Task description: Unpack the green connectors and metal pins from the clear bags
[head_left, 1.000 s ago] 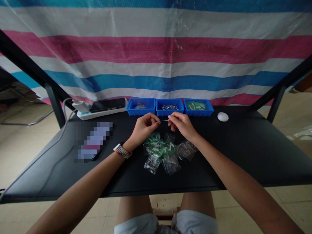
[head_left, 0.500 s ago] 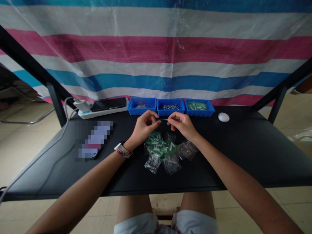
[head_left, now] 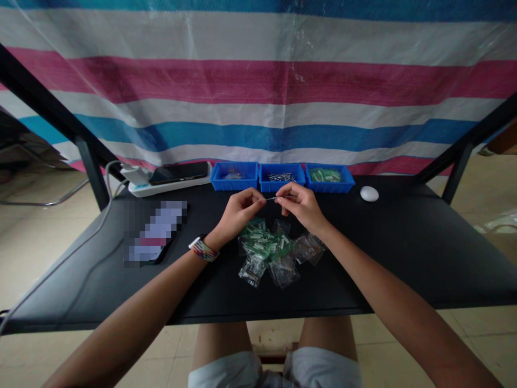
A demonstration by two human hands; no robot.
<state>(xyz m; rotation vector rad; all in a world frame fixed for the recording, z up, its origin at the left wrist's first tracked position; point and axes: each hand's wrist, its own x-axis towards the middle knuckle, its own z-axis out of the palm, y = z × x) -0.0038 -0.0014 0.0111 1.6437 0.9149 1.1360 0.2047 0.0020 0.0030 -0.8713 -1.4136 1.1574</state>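
Between my two hands runs a thin silvery metal pin (head_left: 271,199), too small to tell its exact kind. My left hand (head_left: 244,207) pinches one end of it between thumb and fingertips. The other end is in the pinched fingertips of my right hand (head_left: 299,203). Just nearer to me lies a pile of small green bags (head_left: 264,242) and clear plastic bags (head_left: 285,271) with little parts inside. Behind the hands stand three blue bins: the left bin (head_left: 234,185) has a few small pieces, the middle bin (head_left: 281,186) metal pins, the right bin (head_left: 331,187) green packets.
On the black table (head_left: 407,258) a white oval object (head_left: 369,194) lies to the right. At the left are a power strip (head_left: 169,187) with a phone (head_left: 179,172) on it, a cable (head_left: 72,248) and a second, blurred-out phone (head_left: 157,231). A striped sheet (head_left: 258,81) hangs behind.
My right hand's fingers have shifted slightly on the pin, which now tilts a little. My left hand stays almost in place.
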